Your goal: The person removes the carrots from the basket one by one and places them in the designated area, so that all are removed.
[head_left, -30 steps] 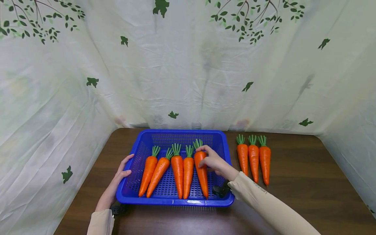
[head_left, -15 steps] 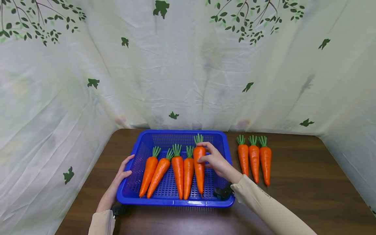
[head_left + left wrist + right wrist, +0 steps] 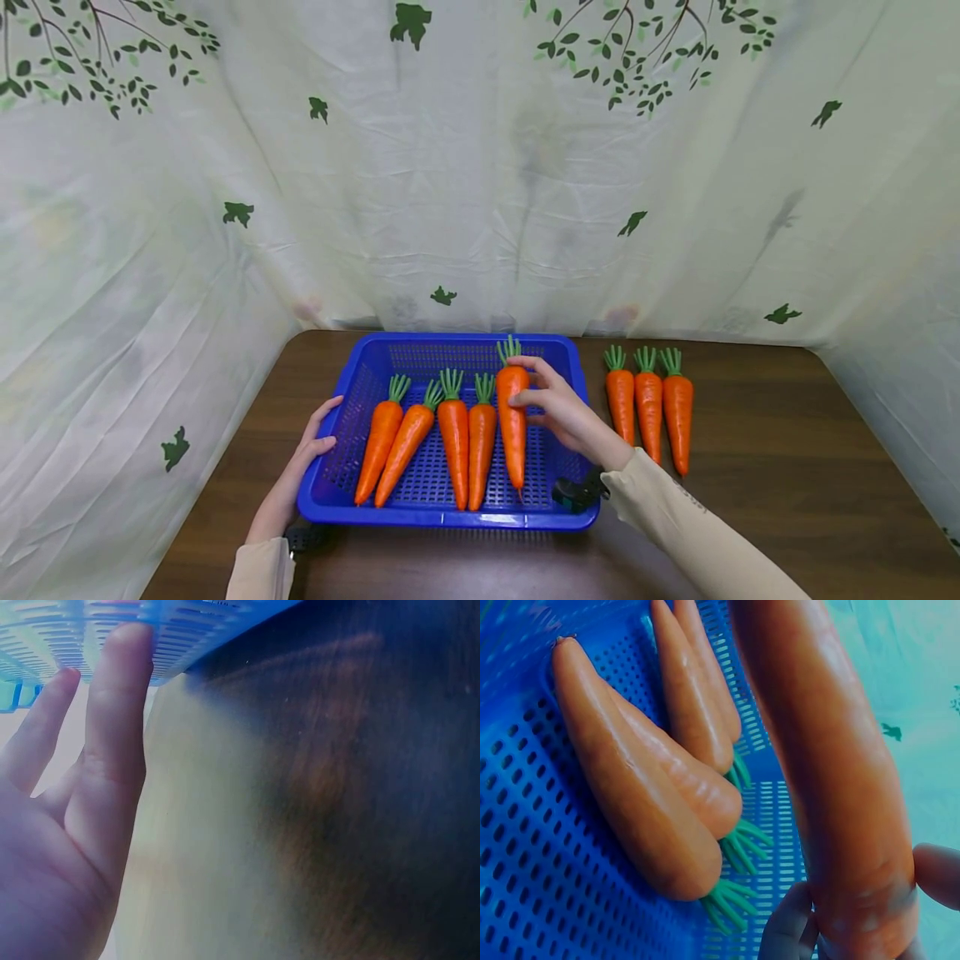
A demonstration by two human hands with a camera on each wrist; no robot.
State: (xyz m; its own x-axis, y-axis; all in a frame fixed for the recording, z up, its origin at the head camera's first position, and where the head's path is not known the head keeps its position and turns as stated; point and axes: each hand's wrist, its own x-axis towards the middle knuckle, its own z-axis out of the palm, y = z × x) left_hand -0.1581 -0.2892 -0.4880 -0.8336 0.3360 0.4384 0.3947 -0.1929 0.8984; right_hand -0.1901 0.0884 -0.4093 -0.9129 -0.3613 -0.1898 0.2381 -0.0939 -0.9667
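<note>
My right hand [image 3: 566, 417] pinches a carrot [image 3: 513, 429] near its green top, thumb on one side and fingers on the other. It hangs over the right part of a blue plastic basket [image 3: 442, 517], tip pointing toward me. In the right wrist view this carrot [image 3: 832, 765] fills much of the picture, clear of the others. Several more carrots [image 3: 452, 442] lie side by side in the basket, green tops away from me. My left hand [image 3: 300, 450] rests against the basket's left side; the left wrist view shows its straight fingers [image 3: 116, 712] touching the perforated wall.
Three carrots [image 3: 648, 408] lie in a row on the brown wooden table [image 3: 780, 467], right of the basket. A pale curtain [image 3: 480, 167] with leaf prints closes off the back and sides. A black wrist camera [image 3: 576, 492] sits under my right wrist, over the basket's near right corner.
The carrot in my right hand has risen from the basket floor and shifted slightly away from me, first swinging left, then slightly right. My left hand has stayed at the basket's side.
</note>
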